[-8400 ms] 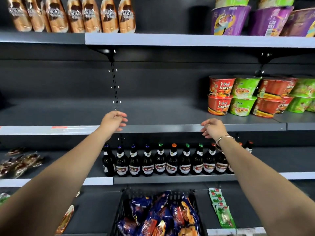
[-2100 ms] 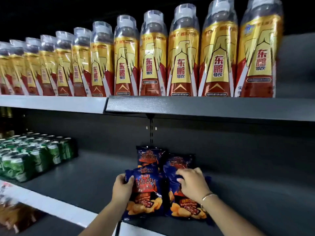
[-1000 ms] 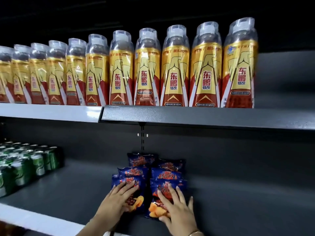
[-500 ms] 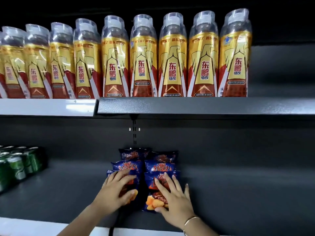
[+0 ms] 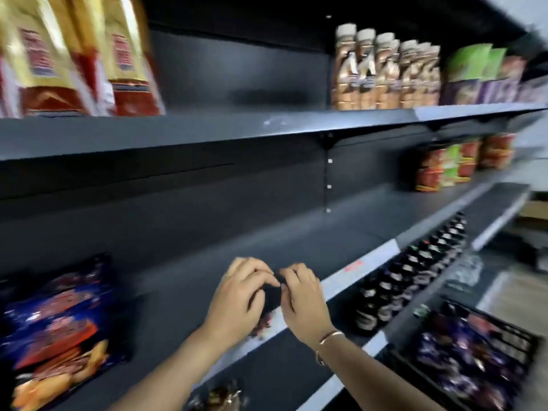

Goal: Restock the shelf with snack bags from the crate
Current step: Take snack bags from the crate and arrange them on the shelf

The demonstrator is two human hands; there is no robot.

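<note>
While the head view is motion-blurred, both hands hang empty over the front edge of the shelf (image 5: 341, 247): left hand (image 5: 240, 295) and right hand (image 5: 302, 295) nearly touch at the fingertips, fingers loosely curled, nothing visibly held. Snack bags (image 5: 56, 315) already stand at the left end of that shelf, and the crate (image 5: 522, 336), more bags inside, sits low at the right, below the bottle row (image 5: 415, 271) on the next shelf down. My read: one placement is done and this is the gap between loads; next move calls for dropping both hands right and down into the crate and gripping fresh bags.
</note>
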